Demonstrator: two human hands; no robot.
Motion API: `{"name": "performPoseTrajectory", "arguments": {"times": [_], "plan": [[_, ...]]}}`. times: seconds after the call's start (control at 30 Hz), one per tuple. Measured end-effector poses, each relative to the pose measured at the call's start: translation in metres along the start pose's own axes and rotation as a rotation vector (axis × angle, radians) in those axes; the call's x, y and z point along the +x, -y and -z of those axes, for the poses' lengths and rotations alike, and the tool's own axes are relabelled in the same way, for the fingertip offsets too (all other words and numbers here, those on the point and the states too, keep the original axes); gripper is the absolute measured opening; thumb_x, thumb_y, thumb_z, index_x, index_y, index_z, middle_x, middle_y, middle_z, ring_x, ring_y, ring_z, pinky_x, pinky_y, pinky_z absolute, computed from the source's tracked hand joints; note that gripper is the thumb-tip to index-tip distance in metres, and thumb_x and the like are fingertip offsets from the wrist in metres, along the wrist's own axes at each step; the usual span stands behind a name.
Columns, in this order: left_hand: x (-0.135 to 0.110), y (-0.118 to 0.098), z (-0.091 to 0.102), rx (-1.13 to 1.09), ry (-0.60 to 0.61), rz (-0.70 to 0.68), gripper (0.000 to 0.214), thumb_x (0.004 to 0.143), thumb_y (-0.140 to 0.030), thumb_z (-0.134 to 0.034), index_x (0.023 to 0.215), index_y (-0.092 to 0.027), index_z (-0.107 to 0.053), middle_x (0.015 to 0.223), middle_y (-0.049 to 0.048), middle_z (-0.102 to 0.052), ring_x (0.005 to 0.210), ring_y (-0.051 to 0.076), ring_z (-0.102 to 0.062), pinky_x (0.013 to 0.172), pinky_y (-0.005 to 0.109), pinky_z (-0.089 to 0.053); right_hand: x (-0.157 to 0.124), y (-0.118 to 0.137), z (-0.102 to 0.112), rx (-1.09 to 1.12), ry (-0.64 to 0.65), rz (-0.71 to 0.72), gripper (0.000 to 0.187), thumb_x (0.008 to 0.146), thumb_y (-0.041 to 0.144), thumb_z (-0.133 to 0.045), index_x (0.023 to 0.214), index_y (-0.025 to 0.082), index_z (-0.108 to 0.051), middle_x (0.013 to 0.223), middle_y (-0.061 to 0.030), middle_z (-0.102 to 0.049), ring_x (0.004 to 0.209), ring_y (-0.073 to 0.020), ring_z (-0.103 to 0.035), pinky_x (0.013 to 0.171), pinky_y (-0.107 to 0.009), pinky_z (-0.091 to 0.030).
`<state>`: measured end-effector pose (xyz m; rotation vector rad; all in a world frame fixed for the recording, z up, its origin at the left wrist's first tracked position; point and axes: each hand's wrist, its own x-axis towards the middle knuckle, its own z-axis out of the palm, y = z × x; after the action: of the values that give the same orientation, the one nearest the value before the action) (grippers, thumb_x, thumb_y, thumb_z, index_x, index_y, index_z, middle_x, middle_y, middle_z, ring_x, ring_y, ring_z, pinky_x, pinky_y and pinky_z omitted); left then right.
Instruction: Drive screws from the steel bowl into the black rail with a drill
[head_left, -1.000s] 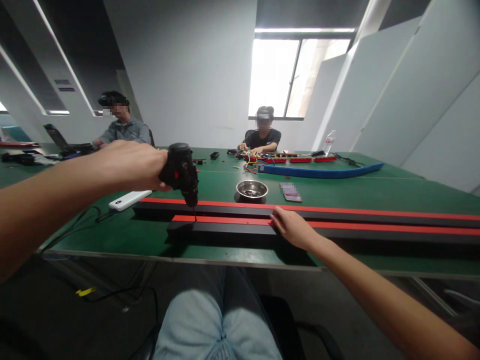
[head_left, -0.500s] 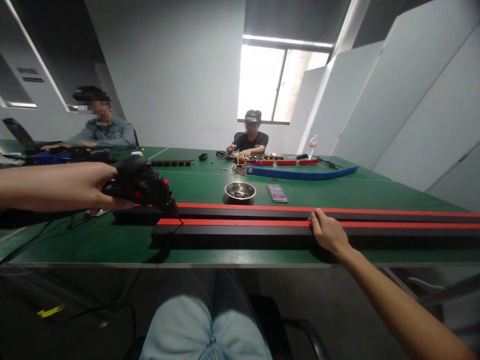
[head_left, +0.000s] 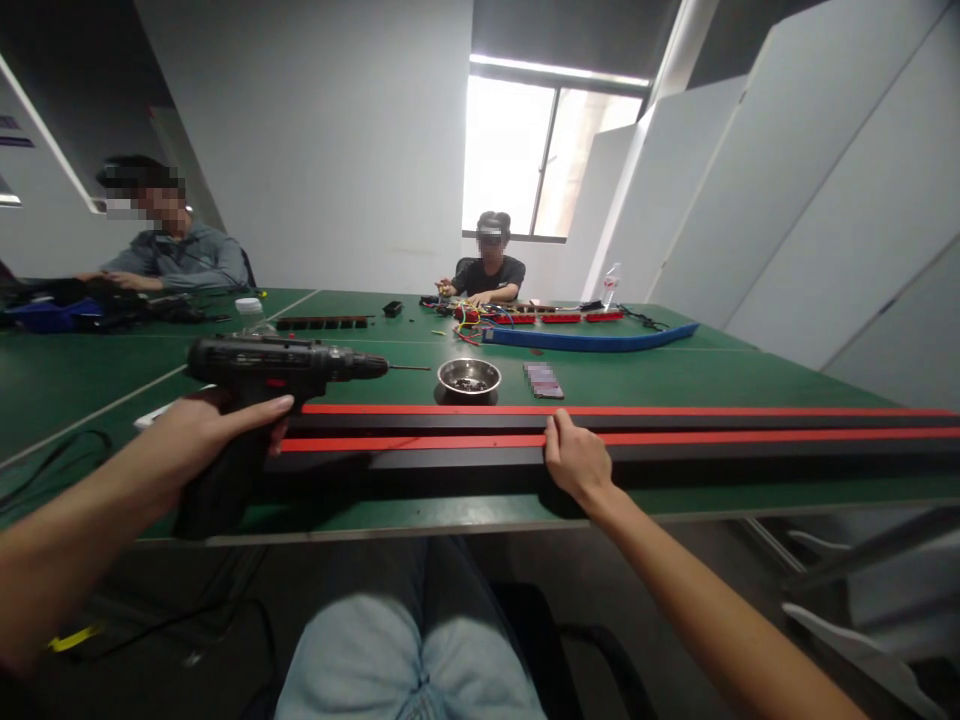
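Observation:
My left hand [head_left: 217, 430] is wrapped round the grip of a black cordless drill [head_left: 277, 360]. The drill is held level above the bars, its long thin bit pointing right toward a steel bowl [head_left: 469, 377] of small dark parts. My right hand [head_left: 577, 455] grips the near long black bar [head_left: 450, 465], which has a red strip along its top. A second black bar with a red top [head_left: 420, 410] lies just behind it, nearly parallel. The left end of the near bar is hidden behind my left hand and the drill.
Past the bowl lie a blurred card-like stack [head_left: 543, 380], a curved blue strip [head_left: 592, 338], coloured wires [head_left: 469, 320] and red blocks [head_left: 562, 318]. Two other people sit across the green table [head_left: 360, 385]. A bottle [head_left: 611, 285] stands at the far right.
My left hand has swung the drill from bit-down on the near bar's left end up to level. The near bar and my right hand have shifted left in view.

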<state>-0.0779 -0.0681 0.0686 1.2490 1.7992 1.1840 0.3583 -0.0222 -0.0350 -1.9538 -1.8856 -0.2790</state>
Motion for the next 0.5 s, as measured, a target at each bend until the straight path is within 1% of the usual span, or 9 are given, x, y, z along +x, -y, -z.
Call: {"name": "performPoseTrajectory", "arguments": {"times": [0.1,0.27,0.33,0.4,0.47,0.5], "plan": [[0.005,-0.005,-0.030,-0.186,0.201,0.067,0.040,0.068,-0.044,-0.086,0.086,-0.012,-0.071,0.072,0.0057,-0.072,0.059,0.017,-0.065,0.049,0.022,-0.050,0.000,0.015,0.001,0.005,0.035,-0.002,0.028,0.106,0.033,-0.033,0.106,0.019,-0.057,0.077,-0.0081,-0.069,0.060,-0.0195,-0.058,0.058,-0.029,-0.024],[0.024,-0.012,-0.081,-0.494,0.387,0.113,0.025,0.076,-0.032,-0.081,0.082,-0.011,-0.070,0.070,0.0081,-0.071,0.055,0.016,-0.066,0.047,0.023,-0.053,-0.001,0.013,0.003,0.030,0.043,0.022,0.028,0.106,0.032,-0.031,0.104,0.019,-0.055,0.077,-0.0078,-0.068,0.063,-0.0200,-0.060,0.059,-0.029,-0.029],[0.033,-0.009,-0.099,-0.591,0.448,0.092,0.021,0.079,-0.029,-0.079,0.083,-0.011,-0.069,0.071,0.0070,-0.070,0.054,0.015,-0.066,0.046,0.022,-0.054,-0.002,0.011,0.002,0.074,0.000,0.047,0.028,0.106,0.032,-0.031,0.100,0.020,-0.055,0.083,-0.0083,-0.067,0.067,-0.0201,-0.061,0.061,-0.029,-0.033],[0.042,0.000,-0.112,-0.669,0.499,0.065,0.020,0.081,-0.029,-0.078,0.084,-0.011,-0.068,0.071,0.0055,-0.069,0.054,0.013,-0.065,0.047,0.021,-0.054,-0.002,0.009,0.001,0.139,-0.087,0.098,0.028,0.106,0.033,-0.034,0.095,0.020,-0.056,0.091,-0.0102,-0.067,0.078,-0.0219,-0.062,0.067,-0.030,-0.039],[0.048,0.010,-0.120,-0.719,0.551,0.075,0.021,0.084,-0.031,-0.075,0.083,-0.011,-0.066,0.070,0.0046,-0.067,0.054,0.013,-0.064,0.049,0.022,-0.055,0.003,0.010,0.000,0.218,-0.167,0.151,0.028,0.105,0.034,-0.038,0.091,0.020,-0.058,0.094,-0.0116,-0.067,0.088,-0.0241,-0.062,0.076,-0.032,-0.043],[0.050,0.015,-0.123,-0.729,0.569,0.092,0.022,0.085,-0.032,-0.074,0.082,-0.011,-0.066,0.069,0.0045,-0.066,0.053,0.013,-0.064,0.048,0.023,-0.055,0.008,0.011,-0.001,0.265,-0.180,0.170,0.027,0.104,0.035,-0.041,0.091,0.020,-0.059,0.093,-0.0114,-0.067,0.090,-0.0245,-0.062,0.080,-0.033,-0.044]]}}
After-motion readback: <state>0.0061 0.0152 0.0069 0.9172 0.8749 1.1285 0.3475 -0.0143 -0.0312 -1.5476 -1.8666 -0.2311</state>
